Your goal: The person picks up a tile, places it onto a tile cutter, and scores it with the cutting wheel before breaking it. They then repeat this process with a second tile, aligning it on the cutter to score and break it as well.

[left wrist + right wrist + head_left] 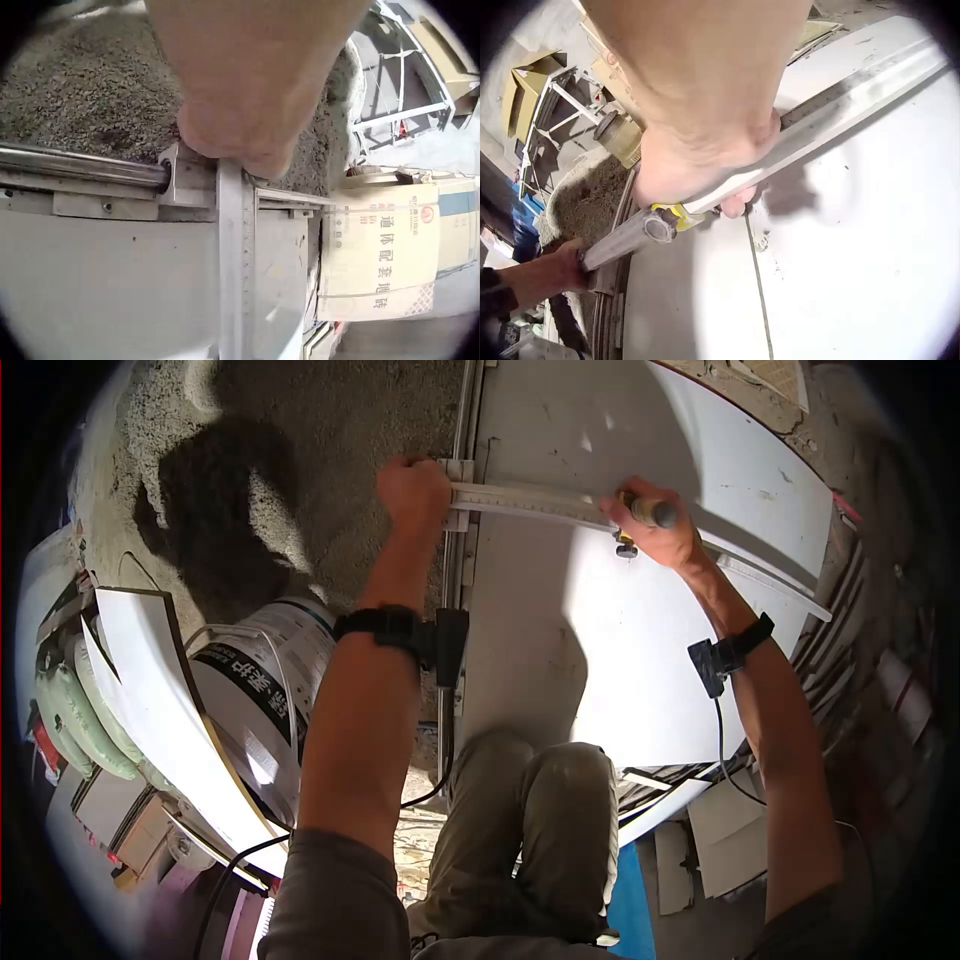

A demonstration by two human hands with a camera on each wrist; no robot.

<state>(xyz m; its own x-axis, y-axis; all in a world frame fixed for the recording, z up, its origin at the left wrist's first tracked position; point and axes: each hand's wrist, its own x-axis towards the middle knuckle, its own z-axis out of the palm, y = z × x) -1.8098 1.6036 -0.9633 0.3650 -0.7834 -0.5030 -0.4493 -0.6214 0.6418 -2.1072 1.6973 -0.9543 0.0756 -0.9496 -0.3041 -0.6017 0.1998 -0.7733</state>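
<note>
A long metal ruler bar [530, 498] lies across a large white tile [650, 680]. My left hand [415, 490] grips the bar's end at the sliding block [187, 181], which sits on a round metal rail [97, 166] along the tile's left edge. Its fingertips are hidden under the hand in the left wrist view. Farther right, my right hand [660, 538] curls round the handle [620, 139] of a tile cutter set on the bar. The cutter's yellow body [667, 215] and a dark knob [626, 550] show beside the fingers. A dark line [757, 285] runs over the tile.
Rough sandy ground [340, 420] lies left of the rail. A white bucket [250, 680] and a leaning white board [160, 680] stand near my left arm. Stacked tile pieces [840, 620] border the right. A carton [379, 255] stands beyond the tile's far end.
</note>
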